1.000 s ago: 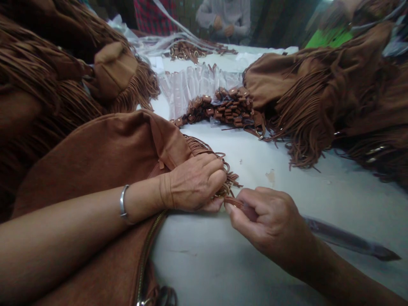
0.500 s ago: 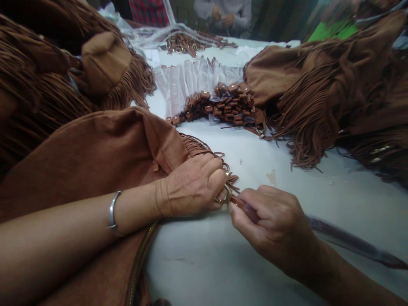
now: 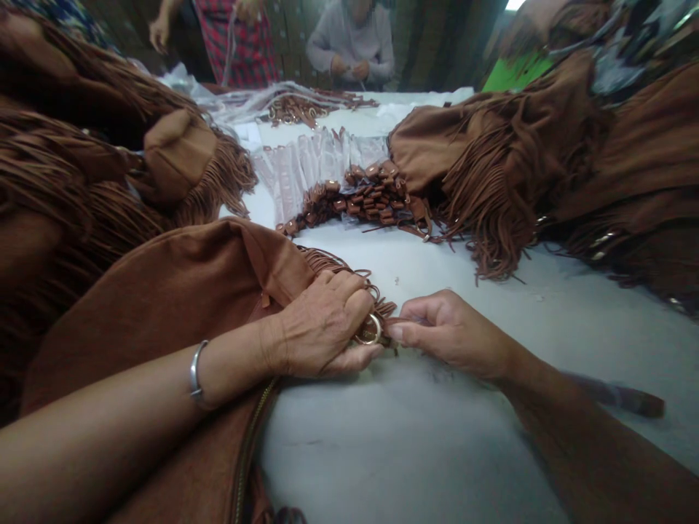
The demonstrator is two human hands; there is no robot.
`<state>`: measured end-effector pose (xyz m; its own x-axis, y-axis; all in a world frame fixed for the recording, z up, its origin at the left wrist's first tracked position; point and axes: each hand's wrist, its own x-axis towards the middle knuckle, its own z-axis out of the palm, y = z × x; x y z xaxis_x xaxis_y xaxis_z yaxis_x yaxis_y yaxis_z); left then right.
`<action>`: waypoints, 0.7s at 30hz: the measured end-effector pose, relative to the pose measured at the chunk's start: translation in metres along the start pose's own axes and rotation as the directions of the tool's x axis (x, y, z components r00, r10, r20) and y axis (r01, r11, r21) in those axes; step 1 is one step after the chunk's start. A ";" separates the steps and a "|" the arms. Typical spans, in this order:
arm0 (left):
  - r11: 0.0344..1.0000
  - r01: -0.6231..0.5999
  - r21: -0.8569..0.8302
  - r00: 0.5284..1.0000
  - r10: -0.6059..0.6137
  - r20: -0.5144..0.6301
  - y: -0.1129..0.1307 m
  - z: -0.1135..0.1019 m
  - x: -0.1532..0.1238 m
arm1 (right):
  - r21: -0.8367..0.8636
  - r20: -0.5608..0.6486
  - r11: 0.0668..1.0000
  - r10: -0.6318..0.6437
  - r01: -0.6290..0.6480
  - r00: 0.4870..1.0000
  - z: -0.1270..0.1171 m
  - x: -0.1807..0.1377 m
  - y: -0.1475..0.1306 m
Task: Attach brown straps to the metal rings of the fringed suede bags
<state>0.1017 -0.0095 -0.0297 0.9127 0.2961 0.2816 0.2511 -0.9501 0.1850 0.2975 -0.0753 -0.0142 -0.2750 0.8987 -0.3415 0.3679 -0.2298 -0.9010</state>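
The left hand (image 3: 322,320) grips a ring (image 3: 378,331) by the bag (image 3: 180,284) while the right hand (image 3: 459,331) pinches a strap (image 3: 396,321), apparently fastening them, so that ring wants keeping steady.

"Any change at the right hand (image 3: 456,335)?"
"Yes: no longer curls fist-like around the strap (image 3: 403,322); pinches it beside the ring (image 3: 378,327) with straighter fingers."
"And at the left hand (image 3: 322,320)?"
"Shows more of that ring, turned now toward the camera."
"Behind the right forearm (image 3: 573,437)?"
"Hides more of the wrapped tail (image 3: 633,399)."
"Farther back, past the bench (image 3: 382,437)?"
"Now reveals another person's lowered hand (image 3: 159,34) beside the red checked garment (image 3: 237,44)."
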 end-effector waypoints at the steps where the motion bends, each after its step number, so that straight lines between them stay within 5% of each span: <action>1: 1.000 0.008 0.001 1.000 -0.008 -0.012 0.001 0.001 0.000 | 0.053 0.011 0.999 -0.006 0.005 1.000 0.000 -0.001 0.000; 12: 0.995 -0.094 0.035 0.990 0.097 -0.107 -0.006 0.011 -0.001 | 0.069 0.229 0.995 0.057 -0.075 0.972 0.005 -0.007 -0.008; 17: 0.995 -0.088 0.047 0.993 0.091 -0.072 -0.006 0.011 0.000 | -0.049 0.165 0.998 0.044 -0.036 0.985 0.011 -0.007 -0.007; 21: 0.996 -0.056 0.065 0.998 0.058 -0.032 -0.006 0.011 -0.001 | -0.309 0.006 0.949 -0.066 0.065 0.998 0.016 -0.010 -0.010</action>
<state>0.1034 -0.0053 -0.0416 0.9149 0.2437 0.3219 0.2203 -0.9695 0.1078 0.2821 -0.0881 -0.0059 -0.3044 0.9095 -0.2830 0.6058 -0.0444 -0.7943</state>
